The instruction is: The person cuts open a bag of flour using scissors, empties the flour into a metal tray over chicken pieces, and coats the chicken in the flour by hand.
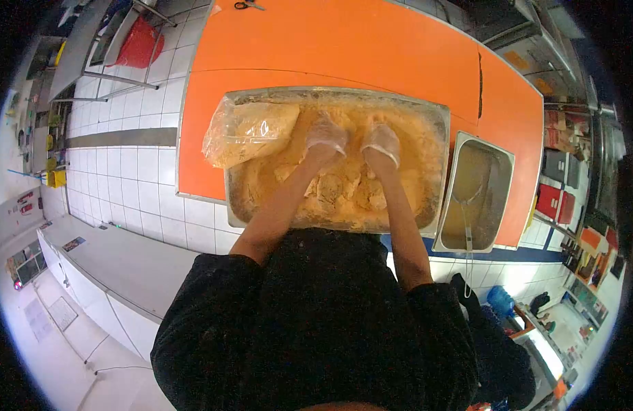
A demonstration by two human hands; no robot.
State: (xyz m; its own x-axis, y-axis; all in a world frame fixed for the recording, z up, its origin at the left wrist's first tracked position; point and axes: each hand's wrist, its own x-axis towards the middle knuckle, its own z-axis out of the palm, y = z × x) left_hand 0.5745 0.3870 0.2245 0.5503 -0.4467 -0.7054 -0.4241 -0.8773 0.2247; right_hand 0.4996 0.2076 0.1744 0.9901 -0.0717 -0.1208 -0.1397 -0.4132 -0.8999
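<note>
Head view: on the orange table [330,41], a metal tray [412,103] of orange powder [419,140] surrounds my left hand [327,133] and right hand [381,142], finger spread and hold too obscured to tell, with a lumpy, roundish coated piece [330,190] lying bodyward, nearer my left.

A plain black short-sleeved top [316,315] is worn with whitish, wrist-length gloves [323,135].
</note>
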